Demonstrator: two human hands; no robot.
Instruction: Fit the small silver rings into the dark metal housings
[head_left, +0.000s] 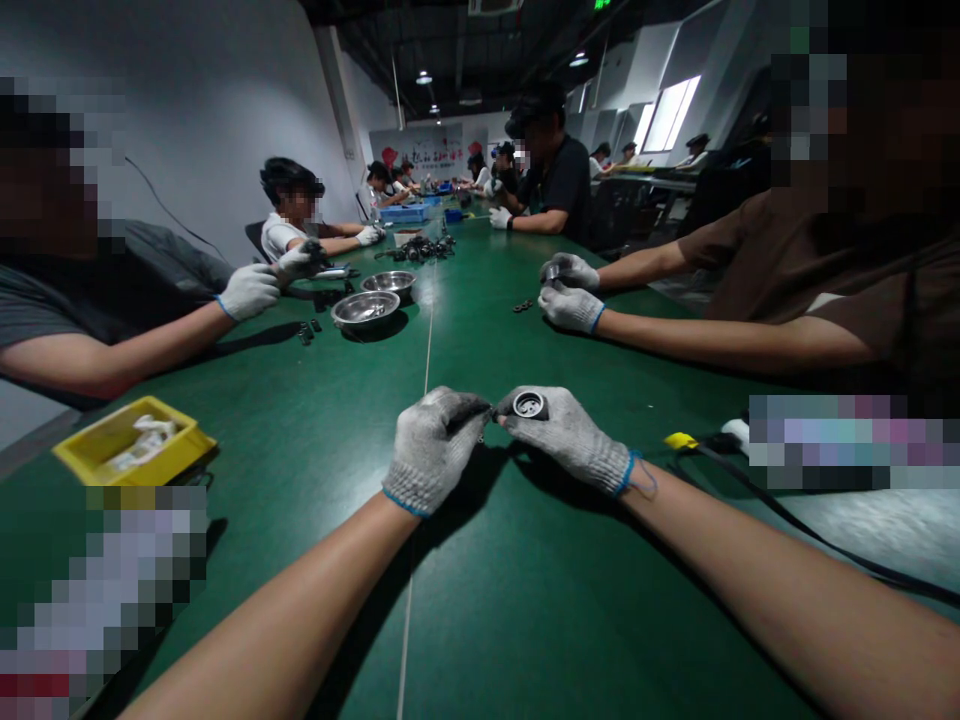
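Both my hands wear whitish knit gloves with blue cuffs and meet over the green table (337, 580). Held in my right hand (566, 440) is a small round metal part (529, 405), dark-sided with a pale ring and openings in its face. My left hand (435, 450) is closed in a pinch, its fingertips close to my right fingertips. Something small and dark shows between the fingertips, too small to name. A loose blue thread hangs from my right cuff.
Left stands a yellow bin (142, 440) with white items inside. Ahead are two metal bowls (366, 312) and a pile of dark parts (420, 248). A black cable with a yellow plug (681, 440) lies right. Co-workers' gloved hands (571, 305) work on both sides.
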